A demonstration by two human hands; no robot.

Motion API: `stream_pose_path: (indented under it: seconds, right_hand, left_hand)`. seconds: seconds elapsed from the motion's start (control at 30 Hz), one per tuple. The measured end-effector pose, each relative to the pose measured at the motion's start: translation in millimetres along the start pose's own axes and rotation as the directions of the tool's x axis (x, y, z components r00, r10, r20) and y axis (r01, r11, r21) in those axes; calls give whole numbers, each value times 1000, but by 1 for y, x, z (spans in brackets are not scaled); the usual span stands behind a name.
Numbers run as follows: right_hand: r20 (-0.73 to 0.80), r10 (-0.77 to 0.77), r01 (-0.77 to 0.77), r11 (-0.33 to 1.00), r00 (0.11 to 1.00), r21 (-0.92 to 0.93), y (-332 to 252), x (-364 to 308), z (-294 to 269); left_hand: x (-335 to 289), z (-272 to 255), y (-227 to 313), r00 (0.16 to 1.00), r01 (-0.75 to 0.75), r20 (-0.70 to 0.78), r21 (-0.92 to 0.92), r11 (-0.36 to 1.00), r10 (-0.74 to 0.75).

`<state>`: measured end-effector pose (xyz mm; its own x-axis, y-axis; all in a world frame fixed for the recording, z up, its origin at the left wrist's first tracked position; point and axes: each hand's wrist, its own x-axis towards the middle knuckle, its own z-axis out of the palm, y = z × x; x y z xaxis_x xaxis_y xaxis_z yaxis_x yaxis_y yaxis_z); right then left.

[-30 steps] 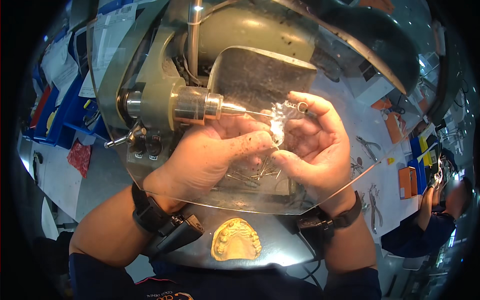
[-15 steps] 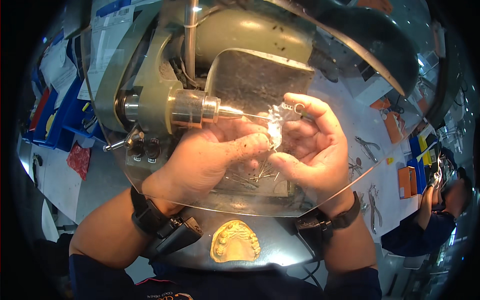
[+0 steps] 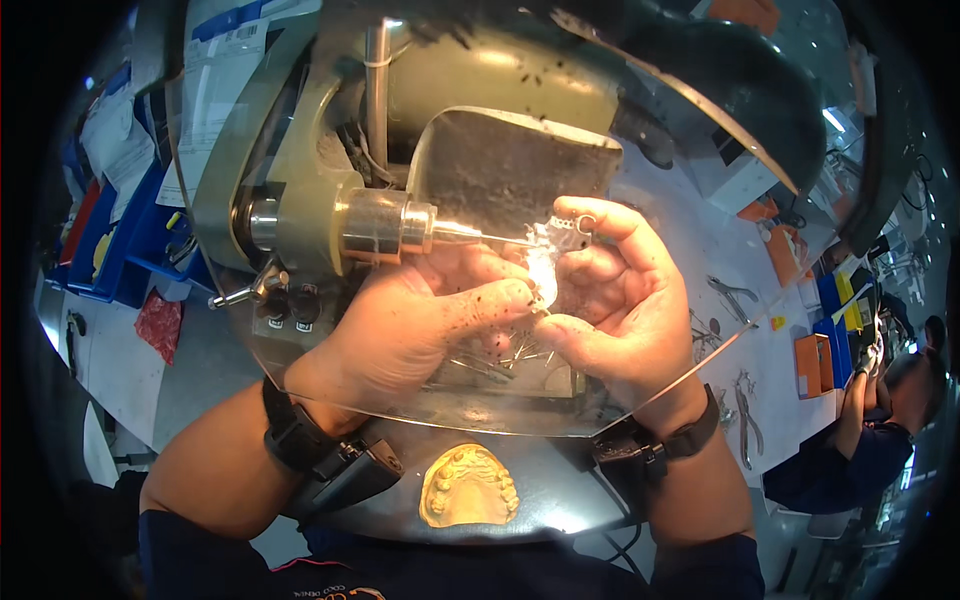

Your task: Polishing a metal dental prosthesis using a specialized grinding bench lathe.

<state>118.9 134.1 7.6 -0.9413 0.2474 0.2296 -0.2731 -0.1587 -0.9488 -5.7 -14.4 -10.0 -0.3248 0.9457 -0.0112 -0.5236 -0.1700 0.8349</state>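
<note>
Both hands hold a shiny metal denture framework (image 3: 541, 275) with a curved clasp at its upper right end. My left hand (image 3: 400, 325) pinches its lower left side with thumb and fingers. On the other side, my right hand (image 3: 635, 310) grips it, the index finger by the clasp and the thumb at its lower end. A thin rotary bur (image 3: 508, 239) sticks out of the bench lathe's spindle (image 3: 385, 222) and reaches the framework's upper part; glare hides the exact contact. Under the hands lie several slim metal burs (image 3: 515, 362).
A clear shield (image 3: 480, 433) spans above the hands. Behind them stands a metal guard plate (image 3: 510, 150). A yellow dental cast (image 3: 470, 487) sits near my body. Pliers (image 3: 748, 425) lie to the right, blue bins (image 3: 120, 245) to the left. Another person (image 3: 850, 450) works at far right.
The framework and both hands have shifted slightly left, and the framework has turned a little against the bur. The grip of both hands stays the same.
</note>
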Motion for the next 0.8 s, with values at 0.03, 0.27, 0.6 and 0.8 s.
stream_pose_path:
  seconds: [0.03,0.27,0.6,0.8]
  right_hand:
    - [-12,7,-7,1000,1000,0,0,0,1]
    - [-25,18,-17,999,1000,36,-3,-1,6]
    - [12,11,-11,999,1000,40,2,0,0]
    - [0,23,-23,1000,1000,-4,1,0,1]
  left_hand:
    - [1,1,-2,1000,-5,-21,-15,1000,4]
    - [-2,-2,0,999,14,30,21,1000,-15]
    - [-1,3,0,1000,-18,-15,23,1000,19]
    - [1,-2,-3,1000,-9,15,-7,1000,9]
